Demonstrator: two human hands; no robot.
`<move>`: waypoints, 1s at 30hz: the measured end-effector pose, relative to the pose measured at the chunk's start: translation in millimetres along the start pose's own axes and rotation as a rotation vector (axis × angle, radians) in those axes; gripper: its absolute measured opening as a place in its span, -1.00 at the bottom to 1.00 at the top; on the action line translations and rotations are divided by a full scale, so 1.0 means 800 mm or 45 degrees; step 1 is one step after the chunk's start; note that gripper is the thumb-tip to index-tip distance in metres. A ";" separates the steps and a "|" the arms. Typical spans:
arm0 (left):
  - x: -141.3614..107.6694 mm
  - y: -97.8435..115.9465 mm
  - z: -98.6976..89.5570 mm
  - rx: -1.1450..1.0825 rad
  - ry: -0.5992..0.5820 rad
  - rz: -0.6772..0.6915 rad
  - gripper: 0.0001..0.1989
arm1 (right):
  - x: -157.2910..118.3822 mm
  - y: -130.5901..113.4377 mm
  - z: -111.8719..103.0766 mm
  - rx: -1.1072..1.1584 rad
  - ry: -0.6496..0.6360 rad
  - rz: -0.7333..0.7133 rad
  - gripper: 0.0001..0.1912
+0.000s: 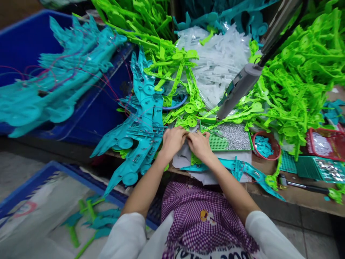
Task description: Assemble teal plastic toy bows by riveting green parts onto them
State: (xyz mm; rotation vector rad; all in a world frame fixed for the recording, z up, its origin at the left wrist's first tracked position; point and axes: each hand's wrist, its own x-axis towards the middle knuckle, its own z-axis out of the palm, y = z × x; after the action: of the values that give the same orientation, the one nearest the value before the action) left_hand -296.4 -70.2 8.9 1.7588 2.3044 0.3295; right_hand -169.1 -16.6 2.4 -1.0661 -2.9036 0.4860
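Note:
My left hand (174, 141) and my right hand (199, 144) meet over the workbench, fingers pinched close together; whatever sits between them is too small or hidden to name. Just right of them lies a green tray (217, 142) partly covered with small silvery screws (236, 135). Under my right forearm stretches a long teal plastic shell (231, 165) with thin wires. Stacked teal shells (147, 118) stand close by my left hand. Bright green plastic parts (192, 108) lie just beyond my fingers. A grey electric screwdriver (239, 88) hangs above the tray.
A blue bin (91, 108) at left carries wired teal shells (67, 79). Translucent plastic parts (215, 57) and a big green heap (302, 72) fill the back. On the right are a red basket (279, 153) of teal pieces and a hammer (307, 186). A lower crate (48, 172) stands left.

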 end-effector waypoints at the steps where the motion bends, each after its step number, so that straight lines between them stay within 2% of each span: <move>1: 0.002 0.000 0.000 0.000 -0.001 -0.004 -0.73 | -0.002 0.001 -0.001 0.019 0.024 0.014 -0.70; 6: 0.007 0.004 -0.002 -0.001 -0.022 -0.045 -0.75 | -0.022 0.004 -0.007 0.011 0.239 0.142 -0.68; 11: 0.008 0.007 -0.006 -0.008 -0.045 -0.065 -0.74 | -0.022 0.001 -0.011 -0.103 0.172 0.192 -0.67; 17: 0.008 0.006 -0.005 -0.004 -0.045 -0.051 -0.74 | -0.008 -0.005 0.000 -0.051 0.164 0.245 -0.71; 22: 0.008 0.005 -0.004 -0.002 -0.035 -0.048 -0.74 | -0.008 0.004 0.000 0.005 0.193 0.119 -0.72; 25: 0.008 0.007 -0.005 -0.013 -0.046 -0.061 -0.76 | -0.009 0.015 -0.004 -0.057 0.113 0.032 -0.72; 30: 0.006 0.009 -0.004 -0.008 -0.031 -0.049 -0.74 | -0.015 0.030 -0.008 -0.137 -0.054 -0.290 -0.62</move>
State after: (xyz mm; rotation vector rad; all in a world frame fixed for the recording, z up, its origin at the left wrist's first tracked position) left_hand -291.8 -63.8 14.0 1.7033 2.3146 0.3062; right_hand -143.7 -5.3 2.6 -0.7278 -3.0671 0.3515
